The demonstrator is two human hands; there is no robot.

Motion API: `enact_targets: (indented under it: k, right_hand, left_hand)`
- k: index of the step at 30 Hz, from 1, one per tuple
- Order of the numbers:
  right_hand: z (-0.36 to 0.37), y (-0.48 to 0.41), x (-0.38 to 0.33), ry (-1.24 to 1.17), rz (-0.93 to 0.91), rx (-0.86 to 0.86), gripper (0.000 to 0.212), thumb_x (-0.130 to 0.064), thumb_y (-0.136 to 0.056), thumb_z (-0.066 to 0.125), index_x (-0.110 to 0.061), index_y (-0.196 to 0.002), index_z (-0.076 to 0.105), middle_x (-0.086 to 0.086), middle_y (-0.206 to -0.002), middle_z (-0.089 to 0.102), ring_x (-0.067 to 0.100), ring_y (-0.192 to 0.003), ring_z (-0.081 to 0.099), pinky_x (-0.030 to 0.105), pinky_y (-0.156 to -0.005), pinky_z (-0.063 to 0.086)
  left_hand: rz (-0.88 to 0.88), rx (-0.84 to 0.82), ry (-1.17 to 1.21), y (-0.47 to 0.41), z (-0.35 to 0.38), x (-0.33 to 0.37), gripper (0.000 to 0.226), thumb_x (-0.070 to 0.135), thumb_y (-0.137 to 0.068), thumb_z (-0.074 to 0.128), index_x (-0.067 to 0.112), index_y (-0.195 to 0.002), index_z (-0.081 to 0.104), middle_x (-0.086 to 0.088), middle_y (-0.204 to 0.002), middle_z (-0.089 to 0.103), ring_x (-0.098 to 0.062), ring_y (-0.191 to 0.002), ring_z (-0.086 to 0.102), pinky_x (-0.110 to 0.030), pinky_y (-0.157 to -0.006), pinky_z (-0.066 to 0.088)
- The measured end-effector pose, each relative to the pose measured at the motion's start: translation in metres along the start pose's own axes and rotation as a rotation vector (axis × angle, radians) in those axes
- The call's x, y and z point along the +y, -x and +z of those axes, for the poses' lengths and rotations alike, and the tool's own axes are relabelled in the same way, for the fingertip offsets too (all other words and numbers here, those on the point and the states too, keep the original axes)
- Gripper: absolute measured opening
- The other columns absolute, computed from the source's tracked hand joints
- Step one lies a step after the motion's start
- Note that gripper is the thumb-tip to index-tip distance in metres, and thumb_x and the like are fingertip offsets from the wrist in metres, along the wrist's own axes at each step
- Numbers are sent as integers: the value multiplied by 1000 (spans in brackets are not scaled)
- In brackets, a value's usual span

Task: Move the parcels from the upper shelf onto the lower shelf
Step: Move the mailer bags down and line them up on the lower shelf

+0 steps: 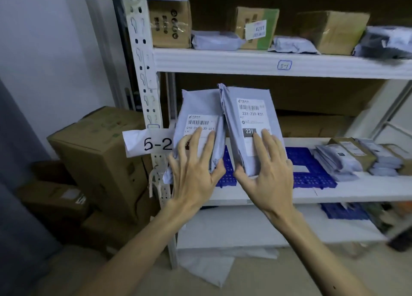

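Left hand (194,173) gripped left parcel (198,121), fingers splayed over its label, thumb round the edge. Right hand (269,177) held right parcel (247,117) likewise. Both upright, side by side, before lower shelf (356,188), over blue mat (307,177). Cardboard boxes (169,25) remained on upper shelf (223,61).

Gripping left parcel (199,119) in left hand (193,175) and right parcel (248,110) in right hand (270,179), both grey, upright, edges touching, with fingers spread over the labels and thumbs hooked at the bottom edges; held just before lower shelf (356,189) and blue mat (312,177), below upper shelf (223,61).
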State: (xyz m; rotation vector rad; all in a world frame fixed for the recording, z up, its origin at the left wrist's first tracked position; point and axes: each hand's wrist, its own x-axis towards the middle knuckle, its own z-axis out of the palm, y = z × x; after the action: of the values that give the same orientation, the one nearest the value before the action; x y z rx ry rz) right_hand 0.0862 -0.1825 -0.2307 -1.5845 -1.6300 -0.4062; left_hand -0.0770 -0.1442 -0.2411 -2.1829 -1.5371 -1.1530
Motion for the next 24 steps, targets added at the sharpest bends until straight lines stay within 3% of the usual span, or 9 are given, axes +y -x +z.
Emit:
enact_targets:
  k: [4, 9, 15, 18, 24]
  right_hand:
    - [28, 10, 25, 39, 88, -91, 78, -59, -78, 44, -14, -142, 38, 7, -151, 36, 25, -138, 32, 52, -90, 45]
    - [83, 6, 67, 15, 185, -216, 78, -63, -77, 40, -16, -139, 38, 7, -150, 36, 26, -137, 31, 56, -94, 40]
    - [159, -18, 132, -2, 257, -425, 73, -54, -82, 56, -18, -141, 34, 5, -153, 28, 24, -139, 24, 59, -100, 34]
    - [193, -26, 157, 2, 271, -525, 76, -56, -83, 54, -18, -144, 30, 3, -156, 24, 22, -142, 18, 59, -102, 31]
    - [250, -47, 176, 4, 216, -672, 74, -56, -86, 50, -18, -146, 28, 2, -155, 24, 21, -142, 19, 57, -103, 32]
  left_hand:
    - [-24, -119, -43, 12, 43, -9, 61, 49, -90, 39, 19, -144, 43, -8, -148, 40, -29, -128, 38, -45, -89, 28]
    - [-68, -214, -79, 10, 103, -26, 61, 50, -90, 35, 17, -140, 46, -11, -143, 45, -29, -123, 38, -49, -84, 41]
    - [-139, -363, -148, -8, 182, -36, 59, 48, -88, 36, 18, -137, 48, -13, -138, 49, -35, -116, 48, -55, -74, 49]
    - [-167, -435, -176, -16, 217, -38, 58, 47, -87, 38, 19, -137, 46, -13, -137, 49, -38, -114, 49, -57, -73, 50]
    - [-291, -549, -271, -27, 274, -60, 63, 51, -93, 42, 23, -148, 31, -9, -154, 28, -38, -135, 32, -60, -93, 41]
